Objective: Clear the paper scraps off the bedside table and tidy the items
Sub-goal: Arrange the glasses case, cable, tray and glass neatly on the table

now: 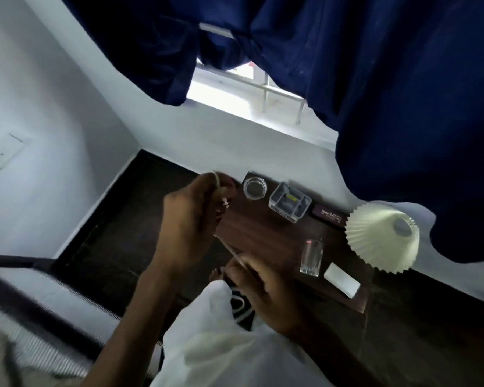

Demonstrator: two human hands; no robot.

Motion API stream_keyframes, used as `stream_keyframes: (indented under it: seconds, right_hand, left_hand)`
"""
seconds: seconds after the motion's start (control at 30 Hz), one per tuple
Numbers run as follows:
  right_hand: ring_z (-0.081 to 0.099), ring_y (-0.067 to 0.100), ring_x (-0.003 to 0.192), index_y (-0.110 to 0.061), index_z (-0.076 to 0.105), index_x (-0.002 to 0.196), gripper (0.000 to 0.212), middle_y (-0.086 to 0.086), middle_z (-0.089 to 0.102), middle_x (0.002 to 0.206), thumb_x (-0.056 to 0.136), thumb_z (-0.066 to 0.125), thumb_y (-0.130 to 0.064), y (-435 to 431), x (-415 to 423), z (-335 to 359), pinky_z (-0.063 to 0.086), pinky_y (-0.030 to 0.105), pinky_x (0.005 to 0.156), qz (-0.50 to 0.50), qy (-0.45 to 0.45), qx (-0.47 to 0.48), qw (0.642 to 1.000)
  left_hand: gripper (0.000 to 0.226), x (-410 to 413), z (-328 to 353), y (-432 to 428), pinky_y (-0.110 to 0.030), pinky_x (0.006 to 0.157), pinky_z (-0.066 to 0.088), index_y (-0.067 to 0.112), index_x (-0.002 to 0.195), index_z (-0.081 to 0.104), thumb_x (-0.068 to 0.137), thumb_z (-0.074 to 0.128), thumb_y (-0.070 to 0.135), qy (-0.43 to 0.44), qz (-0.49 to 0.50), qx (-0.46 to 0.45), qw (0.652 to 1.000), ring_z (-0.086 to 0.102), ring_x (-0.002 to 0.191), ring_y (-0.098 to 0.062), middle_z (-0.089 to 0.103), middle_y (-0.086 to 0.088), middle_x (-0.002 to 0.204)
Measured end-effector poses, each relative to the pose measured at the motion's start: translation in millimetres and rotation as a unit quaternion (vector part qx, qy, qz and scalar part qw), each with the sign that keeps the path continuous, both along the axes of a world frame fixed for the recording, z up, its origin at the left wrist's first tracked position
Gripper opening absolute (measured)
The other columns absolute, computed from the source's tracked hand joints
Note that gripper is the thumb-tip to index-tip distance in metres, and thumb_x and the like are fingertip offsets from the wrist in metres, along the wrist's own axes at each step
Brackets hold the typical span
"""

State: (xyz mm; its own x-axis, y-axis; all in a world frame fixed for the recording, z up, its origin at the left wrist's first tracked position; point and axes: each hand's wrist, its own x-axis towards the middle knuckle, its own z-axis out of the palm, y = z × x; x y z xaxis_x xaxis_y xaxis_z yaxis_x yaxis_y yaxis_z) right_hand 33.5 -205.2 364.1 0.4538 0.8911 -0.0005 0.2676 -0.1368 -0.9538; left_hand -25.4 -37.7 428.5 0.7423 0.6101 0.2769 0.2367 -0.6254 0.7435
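My left hand [190, 219] is raised over the left end of the dark wooden bedside table [263, 236], fingers closed on a thin pale paper scrap [217, 181]. At the table's near edge my right hand [263, 291] pinches another thin pale strip [236, 254] and also grips the rim of a white plastic bag [224, 339] that hangs below it. On the table stand a round glass ashtray [254, 186], a clear plastic box [289, 202], a dark maroon case [329, 217], a drinking glass [311, 256] and a white card [342, 279].
A pleated cream lampshade [380, 241] sits at the table's right end. Dark blue curtains [403, 93] hang over the window behind. A white wall [39, 121] and dark floor [118, 224] lie to the left, with a bed edge [39, 297] at the lower left.
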Motion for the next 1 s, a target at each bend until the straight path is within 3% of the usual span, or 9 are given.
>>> stream_keyframes:
  seconds: [0.07, 0.2, 0.37, 0.47, 0.57, 0.67, 0.77, 0.9, 1.0]
  right_hand:
    - [0.062, 0.001, 0.064, -0.029, 0.066, 0.094, 0.038, -0.007, 0.065, 0.071, 0.094, 0.048, -0.064, -8, 6, 30, 0.053, 0.024, 0.06, -0.033, 0.033, -0.004, 0.999]
    - [0.059, -0.003, 0.059, -0.031, 0.065, 0.086, 0.031, -0.012, 0.065, 0.067, 0.095, 0.049, -0.057, 5, 36, 81, 0.044, 0.012, 0.054, -0.044, 0.045, 0.031, 0.998]
    - [0.059, 0.006, 0.065, -0.02, 0.06, 0.084, 0.015, -0.004, 0.064, 0.074, 0.087, 0.066, -0.034, 49, 43, 79, 0.046, 0.024, 0.064, -0.071, 0.159, 0.07, 0.982]
    - [0.059, 0.009, 0.058, -0.022, 0.067, 0.086, 0.02, 0.0, 0.065, 0.065, 0.096, 0.05, -0.023, 61, 17, 59, 0.044, 0.027, 0.056, -0.038, 0.206, 0.029, 0.977]
    - [0.053, 0.0, 0.049, -0.042, 0.063, 0.071, 0.034, -0.013, 0.057, 0.053, 0.102, 0.052, -0.033, 50, -16, 50, 0.044, 0.025, 0.057, 0.013, 0.06, -0.081, 0.995]
    - [0.055, 0.001, 0.061, -0.024, 0.056, 0.078, 0.027, -0.012, 0.055, 0.062, 0.1, 0.05, -0.039, 45, -15, 64, 0.049, 0.031, 0.066, 0.065, -0.105, -0.094, 0.988]
    - [0.057, 0.001, 0.068, -0.021, 0.061, 0.081, 0.028, -0.009, 0.062, 0.073, 0.093, 0.056, -0.046, 61, 12, 99, 0.043, 0.018, 0.063, 0.094, -0.198, -0.111, 0.969]
    - [0.058, -0.001, 0.055, -0.033, 0.064, 0.072, 0.033, -0.02, 0.062, 0.062, 0.078, 0.065, -0.065, 83, 59, 129, 0.037, 0.01, 0.05, 0.05, -0.208, -0.128, 0.968]
    - [0.058, 0.002, 0.051, -0.019, 0.064, 0.071, 0.022, -0.01, 0.064, 0.059, 0.078, 0.082, -0.03, 105, 72, 120, 0.047, 0.024, 0.055, 0.01, -0.011, -0.037, 0.999]
  left_hand:
    - [0.013, -11, -3, 0, -0.042, 0.064, 0.055, 0.007, 0.09, 0.061, 0.101, 0.055, 0.007, 0.063, -0.048, 0.006, 0.997, 0.072, 0.076, -0.024, 0.073, -0.012, 0.089]
    - [0.027, -37, 2, -29, -0.028, 0.067, 0.049, 0.002, 0.09, 0.065, 0.106, 0.048, 0.014, 0.005, -0.136, -0.26, 0.956, 0.063, 0.072, -0.015, 0.067, -0.007, 0.078]
    - [0.035, -48, 31, -40, -0.03, 0.068, 0.048, -0.007, 0.108, 0.066, 0.102, 0.041, 0.015, -0.133, -0.178, -0.552, 0.803, 0.051, 0.063, -0.017, 0.052, -0.007, 0.066]
    - [0.037, -42, 40, -22, -0.031, 0.066, 0.044, -0.004, 0.117, 0.067, 0.099, 0.041, 0.016, -0.204, -0.18, -0.63, 0.728, 0.047, 0.062, -0.013, 0.048, -0.002, 0.068]
    - [0.036, -33, 39, 4, -0.026, 0.068, 0.05, 0.002, 0.116, 0.068, 0.104, 0.039, 0.019, -0.231, -0.116, -0.58, 0.773, 0.057, 0.067, -0.011, 0.06, 0.001, 0.075]
    - [0.035, -26, 28, 24, -0.019, 0.072, 0.053, 0.008, 0.11, 0.068, 0.109, 0.035, 0.02, -0.158, -0.078, -0.435, 0.883, 0.067, 0.079, -0.006, 0.07, 0.006, 0.084]
    - [0.025, -28, 15, 23, -0.021, 0.065, 0.043, 0.014, 0.092, 0.058, 0.109, 0.039, 0.014, -0.021, -0.123, -0.269, 0.955, 0.056, 0.072, -0.002, 0.061, 0.004, 0.079]
    - [0.031, -36, 11, 21, -0.037, 0.065, 0.042, 0.009, 0.092, 0.063, 0.105, 0.046, 0.032, -0.004, -0.141, -0.406, 0.903, 0.054, 0.074, -0.015, 0.061, -0.01, 0.079]
    - [0.04, -38, 27, 28, -0.028, 0.065, 0.044, 0.022, 0.085, 0.071, 0.093, 0.058, 0.059, -0.031, -0.154, -0.525, 0.836, 0.055, 0.067, -0.011, 0.06, 0.004, 0.071]
